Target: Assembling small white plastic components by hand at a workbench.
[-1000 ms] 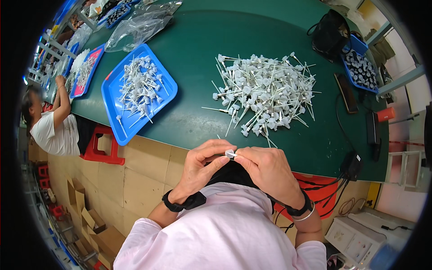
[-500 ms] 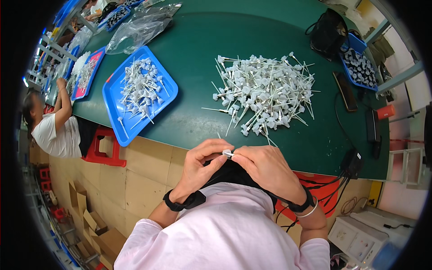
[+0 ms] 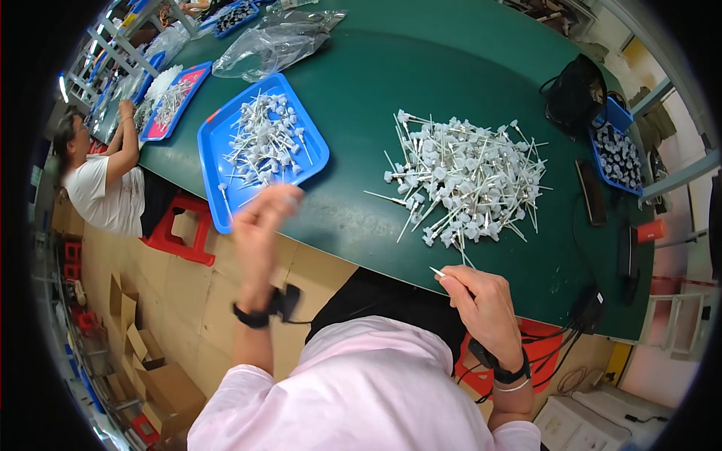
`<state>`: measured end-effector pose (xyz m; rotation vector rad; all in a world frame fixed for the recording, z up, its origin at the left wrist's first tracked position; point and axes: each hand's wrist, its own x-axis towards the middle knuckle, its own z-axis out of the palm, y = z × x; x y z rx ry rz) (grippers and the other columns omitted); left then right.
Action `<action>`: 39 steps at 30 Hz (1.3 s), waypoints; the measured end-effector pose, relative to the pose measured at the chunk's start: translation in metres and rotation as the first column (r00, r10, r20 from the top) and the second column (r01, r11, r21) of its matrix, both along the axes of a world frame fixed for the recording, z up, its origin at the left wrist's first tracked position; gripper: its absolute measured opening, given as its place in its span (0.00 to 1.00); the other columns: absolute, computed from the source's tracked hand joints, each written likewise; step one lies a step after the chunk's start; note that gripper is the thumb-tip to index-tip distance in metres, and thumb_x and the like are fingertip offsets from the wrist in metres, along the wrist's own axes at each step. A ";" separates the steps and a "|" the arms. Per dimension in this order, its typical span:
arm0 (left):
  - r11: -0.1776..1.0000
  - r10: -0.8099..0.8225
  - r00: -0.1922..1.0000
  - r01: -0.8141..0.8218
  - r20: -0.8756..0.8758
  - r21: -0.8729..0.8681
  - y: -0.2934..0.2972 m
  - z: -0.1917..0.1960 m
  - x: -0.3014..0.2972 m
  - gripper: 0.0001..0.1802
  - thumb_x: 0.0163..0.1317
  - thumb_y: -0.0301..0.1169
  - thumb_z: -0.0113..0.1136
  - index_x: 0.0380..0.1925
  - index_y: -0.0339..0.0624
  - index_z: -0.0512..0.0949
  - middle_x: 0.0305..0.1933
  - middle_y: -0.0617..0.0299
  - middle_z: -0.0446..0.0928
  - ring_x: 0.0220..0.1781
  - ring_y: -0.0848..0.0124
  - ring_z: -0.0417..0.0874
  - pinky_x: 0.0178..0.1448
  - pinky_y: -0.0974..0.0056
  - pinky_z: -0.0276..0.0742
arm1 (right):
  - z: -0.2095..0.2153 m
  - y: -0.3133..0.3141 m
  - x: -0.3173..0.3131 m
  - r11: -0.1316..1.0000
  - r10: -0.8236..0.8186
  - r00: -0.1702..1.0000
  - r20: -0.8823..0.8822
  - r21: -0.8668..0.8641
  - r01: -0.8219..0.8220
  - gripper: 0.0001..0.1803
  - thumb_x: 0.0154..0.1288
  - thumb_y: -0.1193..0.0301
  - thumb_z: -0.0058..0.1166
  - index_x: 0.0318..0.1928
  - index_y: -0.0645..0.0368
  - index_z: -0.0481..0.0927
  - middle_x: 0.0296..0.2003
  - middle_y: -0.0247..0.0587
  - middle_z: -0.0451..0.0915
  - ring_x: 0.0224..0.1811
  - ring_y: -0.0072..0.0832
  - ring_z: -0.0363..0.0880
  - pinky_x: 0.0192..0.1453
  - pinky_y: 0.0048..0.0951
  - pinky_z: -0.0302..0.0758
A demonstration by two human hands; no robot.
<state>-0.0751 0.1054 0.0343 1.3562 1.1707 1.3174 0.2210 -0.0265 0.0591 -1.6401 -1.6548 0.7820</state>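
My left hand reaches over the front right edge of a blue tray, smeared by motion. A pale spot shows at its fingertips, too blurred to name. In the tray lies a heap of small parts with whitish heads and thin pale stems. At the table's front edge, my right hand is closed in a pinch on a thin white pointed stick, its tip jutting out to the left. Just beyond that hand lies a larger pile of the same stemmed parts.
A clear plastic bag lies behind the tray. Farther left, a co-worker sits by another blue tray. On the right are a black bag, a phone, a tray of dark-and-white parts and cables.
My hands, together around a small white part before, have moved apart. The left has swung left to the blue tray; the right has shifted right with a white stick. The view has shifted a little.
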 end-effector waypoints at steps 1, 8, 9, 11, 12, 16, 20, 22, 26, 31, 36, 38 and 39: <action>0.994 0.106 0.994 -0.106 -0.033 0.003 0.020 0.006 -0.023 0.13 0.65 0.26 0.65 0.48 0.33 0.83 0.48 0.57 0.82 0.48 0.71 0.82 0.50 0.64 0.80 | 0.000 -0.001 0.002 1.000 -0.013 1.000 -0.007 0.000 0.013 0.08 0.69 0.73 0.57 0.41 0.67 0.84 0.23 0.41 0.80 0.20 0.25 0.76 0.26 0.28 0.70; 0.820 0.273 0.726 0.168 -0.631 0.547 0.025 0.012 0.014 0.17 0.59 0.19 0.64 0.50 0.40 0.80 0.49 0.58 0.83 0.51 0.62 0.82 0.49 0.64 0.77 | -0.010 -0.010 0.016 0.994 -0.105 0.994 -0.042 -0.006 0.105 0.08 0.69 0.73 0.58 0.41 0.66 0.84 0.23 0.42 0.79 0.21 0.28 0.76 0.27 0.29 0.70; 0.785 0.173 0.689 0.335 -0.704 0.521 0.008 0.013 0.041 0.18 0.51 0.16 0.65 0.44 0.39 0.82 0.47 0.53 0.83 0.50 0.56 0.83 0.48 0.60 0.80 | -0.009 -0.010 0.016 0.993 -0.113 0.993 -0.043 -0.022 0.112 0.07 0.69 0.72 0.58 0.41 0.64 0.83 0.23 0.43 0.79 0.21 0.33 0.76 0.28 0.32 0.70; 0.618 -0.077 0.631 0.638 -0.772 0.459 -0.016 0.009 0.082 0.18 0.47 0.17 0.60 0.41 0.38 0.81 0.50 0.54 0.81 0.43 0.60 0.82 0.42 0.60 0.82 | -0.006 -0.011 0.017 0.993 -0.113 0.993 -0.024 -0.032 0.113 0.07 0.69 0.71 0.58 0.41 0.63 0.83 0.24 0.44 0.79 0.22 0.38 0.76 0.28 0.35 0.71; 0.535 -0.112 0.578 0.720 -0.808 0.441 -0.020 0.001 0.098 0.13 0.51 0.20 0.58 0.39 0.35 0.79 0.50 0.55 0.78 0.43 0.61 0.81 0.40 0.61 0.82 | -0.005 -0.011 0.018 0.994 -0.111 0.994 -0.005 -0.019 0.111 0.07 0.69 0.71 0.58 0.41 0.63 0.83 0.24 0.44 0.79 0.22 0.38 0.77 0.29 0.34 0.71; 0.576 -0.093 0.368 0.778 -0.925 0.252 -0.005 -0.021 0.118 0.20 0.53 0.21 0.59 0.48 0.32 0.77 0.54 0.55 0.75 0.46 0.62 0.82 0.41 0.63 0.82 | -0.003 -0.016 0.020 0.992 -0.126 0.992 -0.009 0.018 0.126 0.08 0.69 0.71 0.59 0.41 0.63 0.83 0.25 0.44 0.80 0.23 0.39 0.77 0.29 0.34 0.71; 0.606 -0.016 0.274 0.768 -0.962 0.209 0.010 -0.032 0.120 0.09 0.53 0.23 0.58 0.36 0.37 0.74 0.39 0.57 0.70 0.39 0.62 0.78 0.36 0.60 0.79 | -0.007 -0.018 0.019 0.990 -0.137 0.990 -0.039 0.018 0.137 0.08 0.68 0.71 0.59 0.41 0.65 0.82 0.25 0.45 0.80 0.23 0.39 0.77 0.29 0.34 0.71; 0.619 -0.044 0.276 0.762 -0.960 0.191 0.012 -0.035 0.119 0.09 0.53 0.23 0.58 0.35 0.38 0.73 0.38 0.57 0.70 0.40 0.62 0.79 0.36 0.60 0.79 | -0.006 -0.016 0.019 0.992 -0.124 0.992 -0.036 -0.005 0.124 0.08 0.68 0.72 0.59 0.41 0.65 0.82 0.26 0.45 0.80 0.23 0.39 0.77 0.29 0.34 0.71; 0.633 -0.074 0.349 0.740 -0.934 0.227 0.015 -0.042 0.116 0.07 0.55 0.24 0.58 0.34 0.39 0.73 0.37 0.58 0.71 0.39 0.60 0.80 0.35 0.59 0.78 | -0.004 -0.010 0.015 0.996 -0.083 0.996 -0.033 0.014 0.084 0.08 0.68 0.72 0.60 0.41 0.65 0.82 0.27 0.46 0.81 0.24 0.40 0.78 0.30 0.34 0.72; 0.769 -0.282 0.555 0.618 -0.782 0.161 0.012 -0.026 0.099 0.05 0.60 0.23 0.62 0.36 0.36 0.78 0.35 0.55 0.79 0.35 0.60 0.84 0.36 0.61 0.80 | -0.006 -0.010 0.013 0.996 -0.076 0.996 -0.035 0.041 0.077 0.08 0.67 0.73 0.60 0.42 0.64 0.83 0.31 0.46 0.83 0.26 0.42 0.80 0.31 0.35 0.74; 0.881 -0.465 0.842 0.469 -0.273 -0.055 -0.043 -0.011 0.090 0.07 0.61 0.21 0.67 0.40 0.34 0.84 0.36 0.57 0.85 0.36 0.71 0.87 0.41 0.67 0.82 | -0.010 0.002 -0.006 0.984 -0.027 0.996 -0.091 0.174 0.042 0.08 0.67 0.72 0.61 0.43 0.62 0.82 0.32 0.44 0.83 0.27 0.42 0.81 0.30 0.36 0.75; 0.880 -0.474 0.867 0.461 -0.152 -0.114 -0.055 -0.017 0.091 0.11 0.62 0.20 0.67 0.45 0.34 0.85 0.41 0.59 0.85 0.42 0.73 0.86 0.46 0.70 0.83 | -0.013 0.002 -0.010 0.974 -0.011 1.000 0.010 0.226 0.008 0.09 0.67 0.71 0.61 0.45 0.60 0.81 0.31 0.43 0.81 0.26 0.42 0.80 0.28 0.37 0.74; 0.880 -0.472 0.873 0.460 -0.121 -0.117 -0.058 -0.019 0.091 0.12 0.62 0.20 0.67 0.46 0.34 0.84 0.42 0.58 0.85 0.42 0.73 0.86 0.46 0.70 0.83 | -0.013 0.002 -0.013 0.976 -0.008 0.999 0.048 0.218 -0.003 0.09 0.67 0.70 0.61 0.45 0.59 0.81 0.30 0.42 0.80 0.25 0.42 0.80 0.27 0.37 0.73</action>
